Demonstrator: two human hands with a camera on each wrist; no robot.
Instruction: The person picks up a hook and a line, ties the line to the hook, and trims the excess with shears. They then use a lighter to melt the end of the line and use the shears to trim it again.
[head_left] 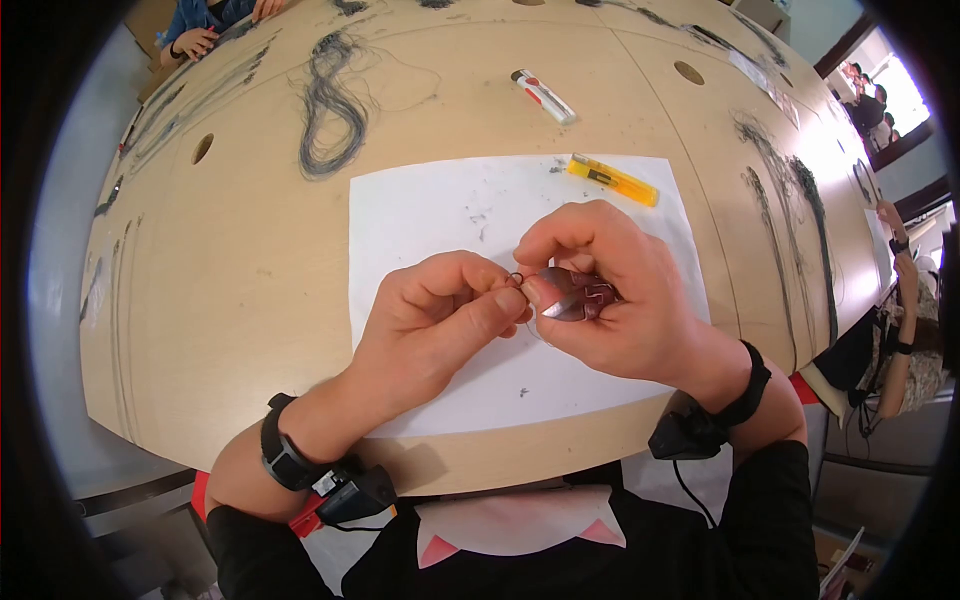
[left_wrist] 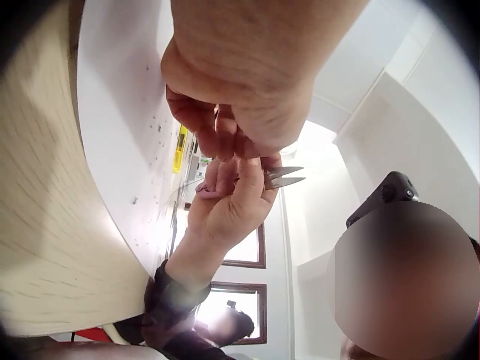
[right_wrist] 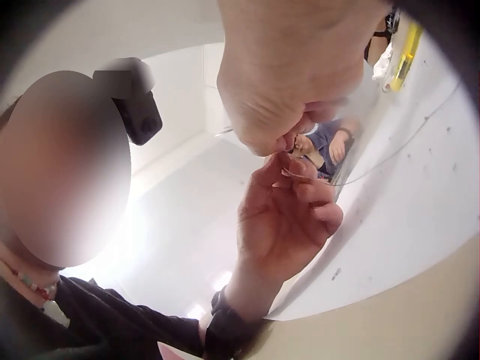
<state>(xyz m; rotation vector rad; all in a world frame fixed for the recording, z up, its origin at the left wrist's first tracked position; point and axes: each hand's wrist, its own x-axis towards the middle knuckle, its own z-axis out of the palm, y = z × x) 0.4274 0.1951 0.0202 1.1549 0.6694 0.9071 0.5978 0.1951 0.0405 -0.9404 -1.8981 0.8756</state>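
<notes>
Above a white paper sheet [head_left: 420,215], the two hands meet at their fingertips. The left hand [head_left: 440,315] pinches a small dark looped strand [head_left: 517,279] between thumb and forefinger. Small dark red snips [head_left: 598,297] lie within the right hand [head_left: 625,295], whose fingers curl round them while its fingertips touch the strand. In the left wrist view, the two pointed blades [left_wrist: 285,177] stick out beside the right hand [left_wrist: 232,202]. A thin thread [right_wrist: 375,178] trails from the left hand [right_wrist: 289,217] in the right wrist view.
A yellow cutter [head_left: 612,180] lies on the paper's upper right edge, a white and red cutter [head_left: 543,96] beyond it. A bundle of grey thread [head_left: 330,110] rests on the table at the upper left, with more strands [head_left: 795,240] at the right. Other people sit around the table.
</notes>
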